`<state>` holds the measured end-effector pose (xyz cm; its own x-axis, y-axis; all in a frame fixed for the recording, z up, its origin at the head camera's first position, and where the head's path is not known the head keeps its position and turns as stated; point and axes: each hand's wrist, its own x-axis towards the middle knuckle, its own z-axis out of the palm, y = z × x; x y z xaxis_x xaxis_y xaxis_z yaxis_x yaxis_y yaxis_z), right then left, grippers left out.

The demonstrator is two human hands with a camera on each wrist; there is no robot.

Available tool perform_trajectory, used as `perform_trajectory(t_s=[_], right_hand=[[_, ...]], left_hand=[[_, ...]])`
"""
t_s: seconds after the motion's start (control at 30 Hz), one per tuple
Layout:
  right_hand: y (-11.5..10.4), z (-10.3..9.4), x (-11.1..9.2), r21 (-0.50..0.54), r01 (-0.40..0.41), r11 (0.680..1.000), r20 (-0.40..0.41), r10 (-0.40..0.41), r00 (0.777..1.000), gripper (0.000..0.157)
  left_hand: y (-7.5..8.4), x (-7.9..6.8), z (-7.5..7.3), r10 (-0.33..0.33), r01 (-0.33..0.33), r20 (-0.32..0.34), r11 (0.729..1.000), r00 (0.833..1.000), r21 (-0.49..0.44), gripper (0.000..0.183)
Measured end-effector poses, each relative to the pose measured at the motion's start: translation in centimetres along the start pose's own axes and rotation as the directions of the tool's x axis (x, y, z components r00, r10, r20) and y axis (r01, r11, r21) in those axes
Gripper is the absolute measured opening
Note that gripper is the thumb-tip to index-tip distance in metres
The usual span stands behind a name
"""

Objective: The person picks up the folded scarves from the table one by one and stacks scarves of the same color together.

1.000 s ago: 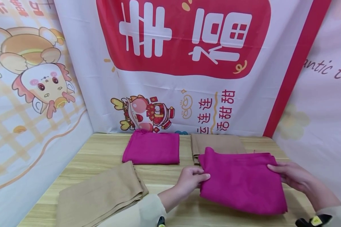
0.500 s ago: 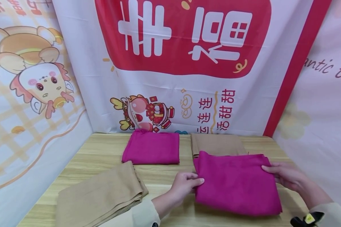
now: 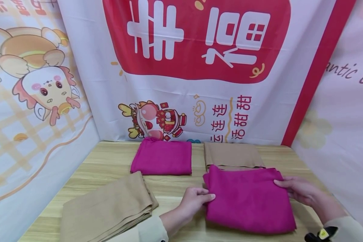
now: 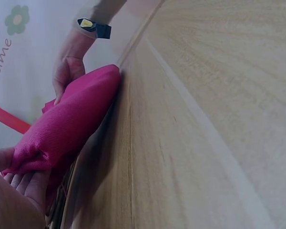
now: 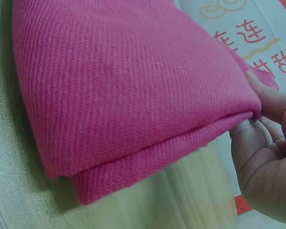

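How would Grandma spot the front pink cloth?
Find the wooden table, then look front right. The folded pink cloth there is between the left hand and right hand. Unlike the tan cloths and other pink cloth, it's held.

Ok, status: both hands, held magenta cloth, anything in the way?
Left hand, right hand: pinching opposite sides of magenta cloth. Cloth folded, held at a tilt. Tan cloth behind it; nothing seen blocking either hand.

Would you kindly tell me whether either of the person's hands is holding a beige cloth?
No, the left hand and right hand both grip the nearer magenta cloth.
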<state>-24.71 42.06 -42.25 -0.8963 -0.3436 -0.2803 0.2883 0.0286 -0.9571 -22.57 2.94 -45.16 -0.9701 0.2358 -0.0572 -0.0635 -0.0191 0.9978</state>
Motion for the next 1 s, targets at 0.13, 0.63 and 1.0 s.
perform_trajectory(t_s=[0.13, 0.63, 1.0], right_hand=[[0.14, 0.24, 0.15, -0.004, -0.017, 1.0, -0.011, 0.017, 1.0, 0.021], [0.53, 0.41, 0.74, -0.056, -0.078, 0.995, -0.063, 0.074, 0.995, 0.028], [1.0, 0.45, 0.88, -0.059, -0.124, 0.991, -0.105, 0.117, 0.988, 0.038]], left_hand=[[-0.18, -0.12, -0.09, -0.013, 0.014, 0.02, 0.999, 1.0, -0.043, 0.02], [-0.28, -0.35, -0.19, -0.073, 0.076, 0.04, 0.993, 0.997, -0.091, 0.016], [-1.04, -0.32, -0.51, -0.095, 0.098, 0.051, 0.993, 0.994, -0.069, 0.014]])
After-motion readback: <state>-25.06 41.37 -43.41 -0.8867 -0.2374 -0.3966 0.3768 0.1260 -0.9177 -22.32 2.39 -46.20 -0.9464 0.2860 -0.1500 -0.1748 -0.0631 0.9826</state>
